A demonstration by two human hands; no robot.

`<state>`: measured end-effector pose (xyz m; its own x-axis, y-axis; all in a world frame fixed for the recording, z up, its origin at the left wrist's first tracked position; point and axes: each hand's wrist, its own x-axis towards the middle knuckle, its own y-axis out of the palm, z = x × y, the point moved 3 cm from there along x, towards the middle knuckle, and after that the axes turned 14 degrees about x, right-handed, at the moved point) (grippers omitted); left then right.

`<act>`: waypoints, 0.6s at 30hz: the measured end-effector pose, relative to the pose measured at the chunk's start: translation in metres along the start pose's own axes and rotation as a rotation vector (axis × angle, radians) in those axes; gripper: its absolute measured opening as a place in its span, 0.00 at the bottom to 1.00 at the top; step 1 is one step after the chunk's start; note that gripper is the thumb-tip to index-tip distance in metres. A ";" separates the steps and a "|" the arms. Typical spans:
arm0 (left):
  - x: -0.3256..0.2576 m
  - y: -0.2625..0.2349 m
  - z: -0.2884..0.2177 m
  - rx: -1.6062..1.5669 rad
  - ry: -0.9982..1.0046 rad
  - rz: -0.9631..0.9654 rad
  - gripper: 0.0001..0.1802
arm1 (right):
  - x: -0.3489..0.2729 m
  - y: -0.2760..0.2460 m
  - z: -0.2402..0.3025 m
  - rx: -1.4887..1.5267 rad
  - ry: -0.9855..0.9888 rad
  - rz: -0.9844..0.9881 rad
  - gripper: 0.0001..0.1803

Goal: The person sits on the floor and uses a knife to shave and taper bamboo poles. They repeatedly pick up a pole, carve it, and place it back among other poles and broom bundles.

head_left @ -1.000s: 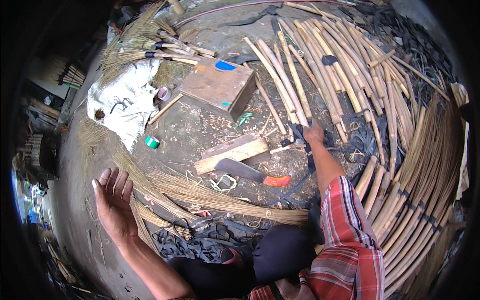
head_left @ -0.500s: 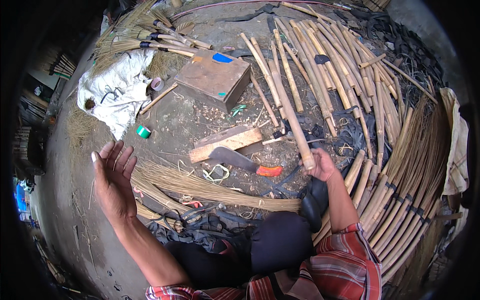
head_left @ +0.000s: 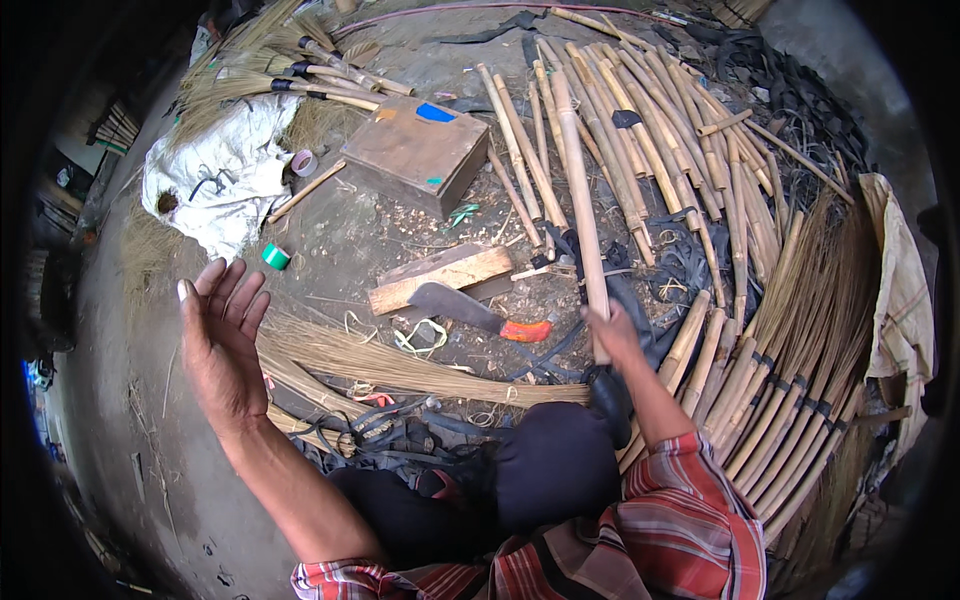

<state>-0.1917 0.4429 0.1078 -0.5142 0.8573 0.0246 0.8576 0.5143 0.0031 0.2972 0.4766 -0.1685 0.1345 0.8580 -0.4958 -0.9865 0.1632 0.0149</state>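
My right hand [head_left: 618,337] is closed round the lower part of a bamboo pole [head_left: 583,205]. The pole stands nearly upright in the view, its far end close to the pile of bamboo poles [head_left: 640,130]. Out to the left, my left hand [head_left: 228,345] is raised with its fingers stretched and nothing in it. Between my hands, a cleaver [head_left: 455,306] with an orange-red handle [head_left: 527,331] leans on a wooden block [head_left: 442,280]. A long bundle of thin broom sticks [head_left: 430,370] lies in front of my knees.
Farther off stands a brown wooden box [head_left: 415,150]. White sacking [head_left: 225,170] and a green tape roll [head_left: 275,256] lie to its left. Finished stick brooms [head_left: 790,400] are stacked at my right, near a beige cloth [head_left: 895,270]. Black rubber strips [head_left: 440,440] lie near my legs.
My right hand has gone from touching the pole's near end to gripping it higher up. The pole has swung more upright. My left hand stays open, slightly lower.
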 end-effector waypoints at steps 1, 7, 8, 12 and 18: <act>0.003 0.001 0.001 -0.002 0.005 0.001 0.35 | -0.012 -0.004 -0.006 -0.003 0.056 -0.026 0.22; 0.017 0.028 0.016 -0.027 -0.026 0.100 0.33 | -0.013 -0.039 0.017 0.253 0.032 -0.016 0.21; 0.019 0.032 0.019 -0.024 -0.034 0.111 0.33 | -0.009 -0.048 0.018 0.215 0.130 -0.068 0.20; 0.021 0.034 0.023 0.036 -0.065 0.123 0.35 | -0.008 -0.090 0.018 0.259 0.040 -0.197 0.17; 0.035 0.024 0.026 0.051 -0.104 0.041 0.34 | -0.051 -0.179 -0.002 0.229 -0.002 -0.474 0.17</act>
<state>-0.1894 0.4854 0.0825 -0.4790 0.8742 -0.0800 0.8778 0.4767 -0.0468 0.4668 0.4027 -0.1477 0.5614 0.6651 -0.4923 -0.7717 0.6356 -0.0214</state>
